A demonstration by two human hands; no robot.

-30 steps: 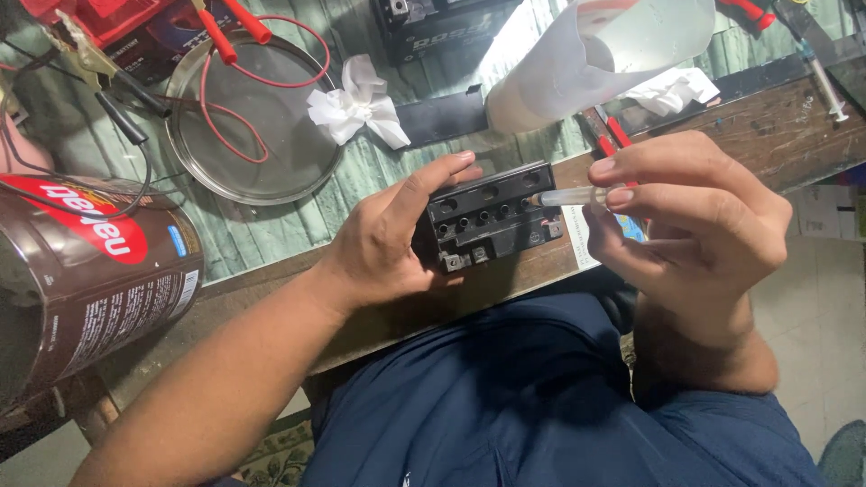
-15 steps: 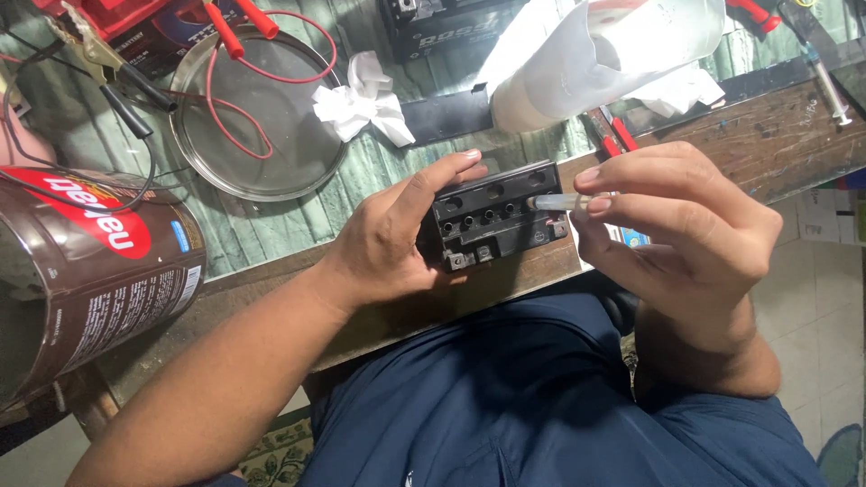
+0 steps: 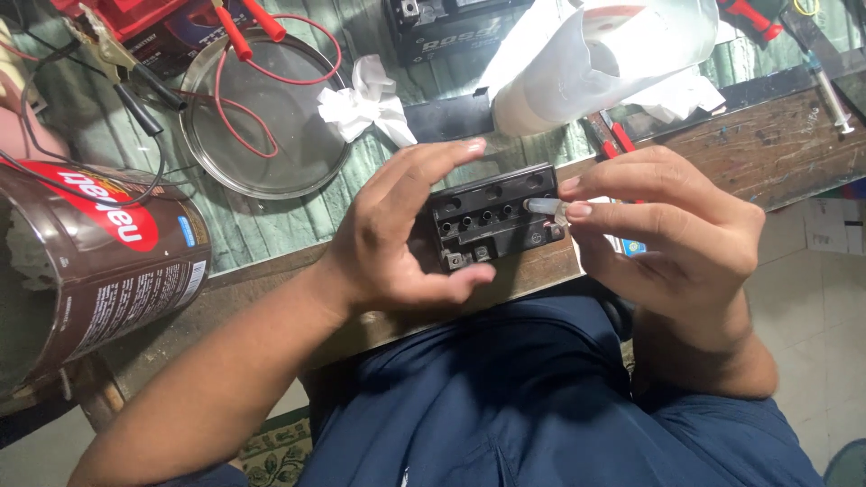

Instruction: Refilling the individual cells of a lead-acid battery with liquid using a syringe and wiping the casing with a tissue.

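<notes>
So the left hand (image 3: pixel 397 239) is wrapped round the near-left end of a small black battery (image 3: pixel 494 215), thumb underneath on the near side and fingers arched over the far edge. Looks like that grip is there to keep the block from sliding, since it sits right at the near edge of the wooden bench (image 3: pixel 776 153), just above the person's lap. The right hand (image 3: pixel 672 239) is pinched shut on a little clear tube (image 3: pixel 546 206), fingertips bunched tight, with the tip laid against the right end of the battery's top, by the row of round holes. Holding it that close to the tip probably gives finer aim at those small openings. I can't tell if the tip is actually inside a hole.

Going outward from the battery: just behind it is a crumpled white tissue (image 3: pixel 365 104), and left of that a round glass dish (image 3: pixel 266 117) with red leads (image 3: pixel 271 54) looped over it. Behind and to the right lies a big translucent plastic jug (image 3: pixel 595 59) on its side. Well off to the left is a brown tin can (image 3: pixel 99 252) tipped over. Far right, a syringe (image 3: pixel 832 101) rests on the bench.
</notes>
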